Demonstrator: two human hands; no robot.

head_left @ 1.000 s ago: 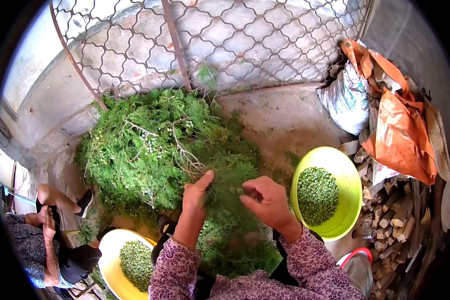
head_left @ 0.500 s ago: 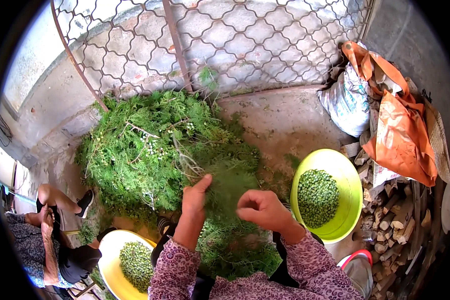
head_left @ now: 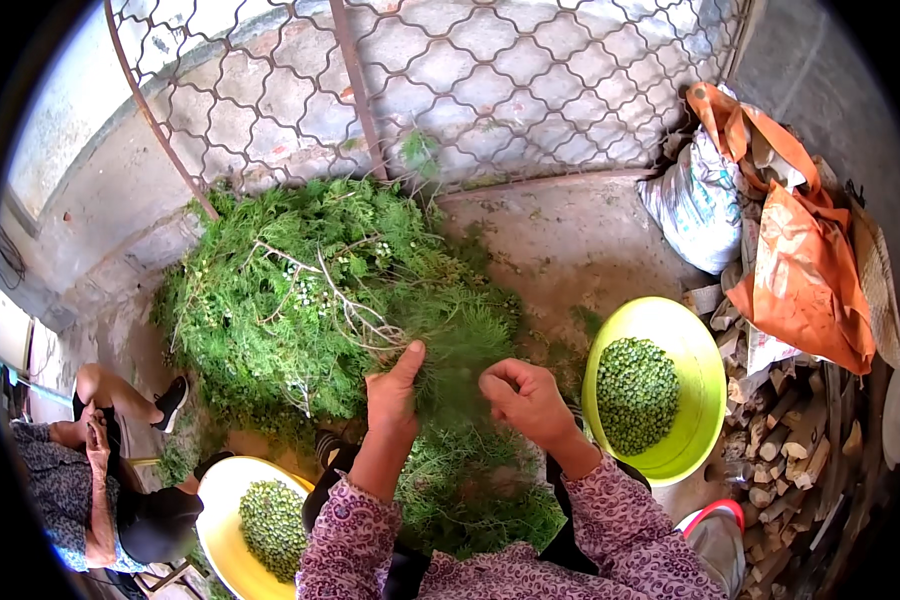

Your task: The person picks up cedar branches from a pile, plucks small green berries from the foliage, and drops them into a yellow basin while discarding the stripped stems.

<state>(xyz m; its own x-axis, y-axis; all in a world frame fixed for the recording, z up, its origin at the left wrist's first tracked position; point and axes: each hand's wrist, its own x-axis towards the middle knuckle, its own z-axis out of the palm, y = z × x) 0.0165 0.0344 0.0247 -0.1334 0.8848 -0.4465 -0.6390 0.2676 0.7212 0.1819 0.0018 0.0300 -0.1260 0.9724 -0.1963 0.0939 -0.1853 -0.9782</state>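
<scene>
A leafy evergreen branch (head_left: 455,365), blurred by motion, is gripped in my left hand (head_left: 392,400), its bare, forked stem sticking out toward the upper left. My right hand (head_left: 530,403) is at the branch's right side with curled fingers; what they pinch, if anything, is hidden. Beyond my hands lies a large heap of green evergreen cuttings (head_left: 240,300) with small pale cones among the leaves. More cuttings (head_left: 470,500) lie between my legs. To the right a yellow-green basin (head_left: 708,400) holds many small round green cones (head_left: 637,395).
At the lower left, a yellow basin (head_left: 218,530) contains more green cones, with a seated person (head_left: 55,490) beside it. Split firewood (head_left: 785,440), an orange sack (head_left: 805,280) and a white sack (head_left: 695,205) line the right. A metal lattice (head_left: 490,90) leans behind the heap.
My right hand has shifted slightly up and right, and its fingers have curled tighter. The branch has turned, so its bare stem reaches farther up and left.
</scene>
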